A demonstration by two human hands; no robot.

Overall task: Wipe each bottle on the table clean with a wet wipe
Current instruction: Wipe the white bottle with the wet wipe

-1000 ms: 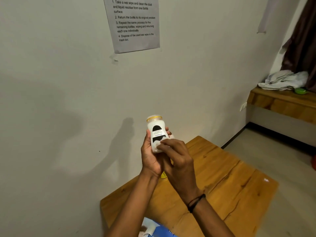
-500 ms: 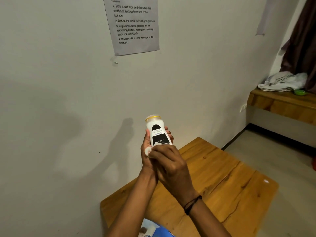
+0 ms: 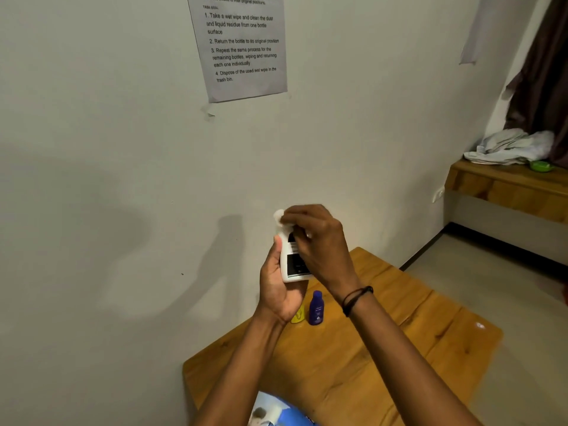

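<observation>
Wall sheet [image 3: 242, 50] lists numbered steps, first "Take a wet wipe"

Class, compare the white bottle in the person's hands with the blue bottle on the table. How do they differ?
Colour: the white bottle has a black label; the blue bottle is dark blue.
Place: the left hand holds the white bottle above the table; the blue bottle stands upright on it.
Contact: the right hand presses a wet wipe to the white bottle's top; no hand touches the blue bottle.
Both are small bottles.
</observation>
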